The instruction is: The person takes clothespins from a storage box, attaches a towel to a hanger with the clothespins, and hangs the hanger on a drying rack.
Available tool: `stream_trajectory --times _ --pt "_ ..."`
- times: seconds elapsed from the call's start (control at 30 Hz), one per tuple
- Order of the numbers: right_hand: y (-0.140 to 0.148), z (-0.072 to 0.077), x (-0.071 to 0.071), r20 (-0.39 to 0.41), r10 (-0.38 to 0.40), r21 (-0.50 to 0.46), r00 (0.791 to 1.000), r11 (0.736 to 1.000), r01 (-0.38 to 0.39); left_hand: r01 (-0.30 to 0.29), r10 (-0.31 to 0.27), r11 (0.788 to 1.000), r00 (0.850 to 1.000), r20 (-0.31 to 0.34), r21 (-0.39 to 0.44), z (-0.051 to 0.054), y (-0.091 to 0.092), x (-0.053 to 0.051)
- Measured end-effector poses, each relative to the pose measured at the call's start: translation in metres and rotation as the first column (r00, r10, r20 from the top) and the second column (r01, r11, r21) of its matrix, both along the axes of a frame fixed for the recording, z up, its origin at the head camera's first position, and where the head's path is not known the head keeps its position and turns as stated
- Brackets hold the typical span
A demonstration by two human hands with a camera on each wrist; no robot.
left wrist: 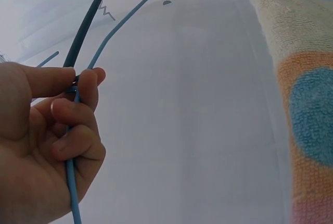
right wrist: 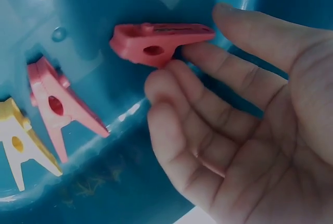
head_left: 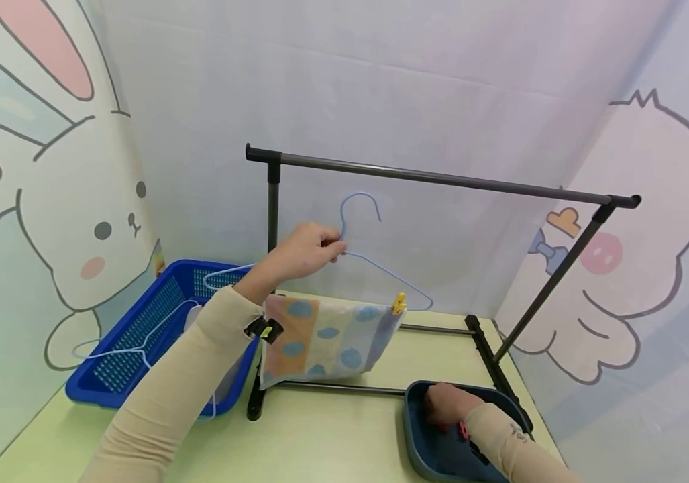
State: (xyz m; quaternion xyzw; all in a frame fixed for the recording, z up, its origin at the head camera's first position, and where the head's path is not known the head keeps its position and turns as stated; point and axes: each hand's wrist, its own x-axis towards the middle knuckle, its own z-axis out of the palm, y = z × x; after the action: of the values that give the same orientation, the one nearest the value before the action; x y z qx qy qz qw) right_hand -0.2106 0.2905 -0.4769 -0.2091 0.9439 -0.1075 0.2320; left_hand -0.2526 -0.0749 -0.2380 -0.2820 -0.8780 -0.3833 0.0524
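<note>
At the left of the head view, your blue basket (head_left: 87, 394) has lattice walls of hard plastic and stands on the table (head_left: 320, 443). Right of it, your left hand (head_left: 304, 253) pinches the thin, smooth light-blue hanger (head_left: 382, 267) at its neck, hook upward, below the rack's round metal rail (head_left: 441, 178). The towel (head_left: 329, 342), looped terry with blue dots on peach, cream and lilac bands, hangs there; a yellow clip (head_left: 399, 304) bites its upper right corner. At lower right, your right hand (head_left: 453, 402) reaches into the dark teal bin (head_left: 414, 433), far nearer the clips there than your left. In the right wrist view, the upper red clip (right wrist: 138, 41) lies roughly level, jaws to the left, splayed handles toward your loosely bent fingers; the thumb sits just beside one handle tip, with no firm grip visible. Further left lie a second red clip (right wrist: 47, 86) and a loose yellow one, both glossy moulded plastic.
</note>
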Motion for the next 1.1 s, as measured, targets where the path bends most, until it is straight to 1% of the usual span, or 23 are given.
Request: stream_trajectory --times 0.13,0.23,0.37,0.47,0.67,0.83,1.0,1.1 --pt "-0.002 0.0 0.002 -0.03 0.005 0.016 1.0 1.0 -0.004 -0.002 0.002 1.0 1.0 -0.003 -0.004 0.0 0.001 0.0" --pt "-0.002 -0.001 0.003 -0.058 -0.007 0.036 0.998 0.999 0.009 -0.001 0.001 1.0 1.0 -0.01 -0.003 -0.001 0.001 -0.001" --pt "-0.002 -0.003 0.004 -0.049 -0.047 0.05 0.998 0.998 0.049 -0.008 0.008 1.0 1.0 -0.006 -0.004 -0.002 0.0 0.0" --pt "-0.003 -0.005 0.005 -0.036 -0.055 0.052 0.998 0.997 0.057 -0.013 0.013 1.0 1.0 0.002 -0.006 -0.003 0.0 0.002" --pt "-0.003 -0.008 0.006 -0.059 -0.008 0.055 0.998 0.998 0.012 -0.017 0.017 1.0 1.0 0.016 0.015 -0.005 0.002 0.002" --pt "0.0 -0.008 0.007 -0.079 0.016 0.054 0.997 0.998 -0.012 -0.007 0.007 1.0 1.0 0.027 0.021 -0.006 0.005 0.002" --pt "0.001 -0.001 0.005 -0.059 0.037 0.044 0.998 0.998 -0.034 -0.004 0.002 0.999 0.999 0.042 0.046 -0.006 0.006 0.004" --pt "0.0 0.006 0.005 -0.03 0.037 0.038 0.999 0.999 -0.036 -0.018 0.015 0.998 0.999 0.048 0.067 -0.005 0.005 0.006"
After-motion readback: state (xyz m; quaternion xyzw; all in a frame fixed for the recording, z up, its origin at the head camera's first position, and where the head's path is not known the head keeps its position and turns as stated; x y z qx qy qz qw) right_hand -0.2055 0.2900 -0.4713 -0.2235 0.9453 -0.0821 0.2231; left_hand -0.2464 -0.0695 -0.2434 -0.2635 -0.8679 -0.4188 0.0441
